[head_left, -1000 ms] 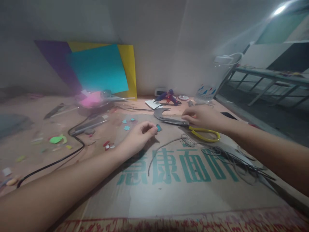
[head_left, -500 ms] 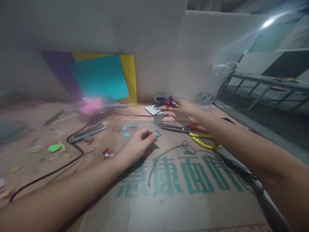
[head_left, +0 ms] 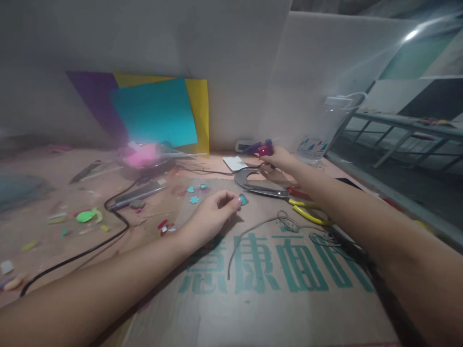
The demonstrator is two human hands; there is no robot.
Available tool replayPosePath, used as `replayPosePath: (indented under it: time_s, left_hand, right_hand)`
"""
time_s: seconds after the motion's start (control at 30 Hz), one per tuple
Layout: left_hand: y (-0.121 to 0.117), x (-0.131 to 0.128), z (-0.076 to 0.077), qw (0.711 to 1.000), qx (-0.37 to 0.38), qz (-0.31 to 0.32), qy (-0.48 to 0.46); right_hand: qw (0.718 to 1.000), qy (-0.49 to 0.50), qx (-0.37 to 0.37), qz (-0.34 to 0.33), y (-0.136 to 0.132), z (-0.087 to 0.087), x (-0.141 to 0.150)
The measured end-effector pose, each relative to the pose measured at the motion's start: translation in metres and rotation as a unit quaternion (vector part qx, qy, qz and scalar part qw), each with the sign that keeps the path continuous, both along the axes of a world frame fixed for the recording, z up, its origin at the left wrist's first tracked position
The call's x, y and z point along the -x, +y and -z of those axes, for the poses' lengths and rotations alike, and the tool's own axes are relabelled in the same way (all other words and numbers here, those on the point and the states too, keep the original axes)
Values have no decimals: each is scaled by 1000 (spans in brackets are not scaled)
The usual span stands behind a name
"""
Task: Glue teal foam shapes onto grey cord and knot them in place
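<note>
My left hand rests on the cardboard sheet, its fingers pinched on a small teal cutout. Stretched out to the far side of the table, my right hand is closed around a purple glue gun with a red light showing. More small teal flower cutouts lie just left of my left hand. Below the right wrist lie large shears with red and yellow handles.
Coloured paper sheets lean on the wall. A black cable crosses the table at left. Grey wire lies coiled on the cardboard. A clear plastic jug stands at the back right, pink material in a clear container at the back left.
My right hand left the shears, reached back to the glue gun and closed around it. My left hand stayed in place with the teal piece.
</note>
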State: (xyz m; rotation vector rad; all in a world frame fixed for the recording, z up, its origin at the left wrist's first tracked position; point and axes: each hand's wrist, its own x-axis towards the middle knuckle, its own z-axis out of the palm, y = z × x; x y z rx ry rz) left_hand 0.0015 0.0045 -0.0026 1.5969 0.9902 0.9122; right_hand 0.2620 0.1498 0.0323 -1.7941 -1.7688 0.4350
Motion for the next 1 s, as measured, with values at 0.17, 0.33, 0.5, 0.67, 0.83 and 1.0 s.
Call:
replayPosePath:
  time_s: [0.17,0.33,0.5,0.67,0.83,1.0]
  left_hand:
    - [2,1,2,999,-29,-21,-4]
    - [2,0,-2,999,-39,-36,-6]
    - [-5,0,-10,998,-21,-58,13]
    - [-3,1,-8,998,-27,-61,15]
    - [-2,1,-7,996,-51,-71,24]
    - [-5,1,-9,993,-69,-80,53]
  right_hand:
    - [999,37,-5,7,-33,-11,-2]
    - [997,57,-32,-48,-109,-17,2]
    - [984,73,-71,-147,-165,-4,1]
    - [987,26,-92,-132,-180,9,0]
    - [975,19,-92,-201,-183,15,0]
    - [972,53,-76,-218,-187,19,1]
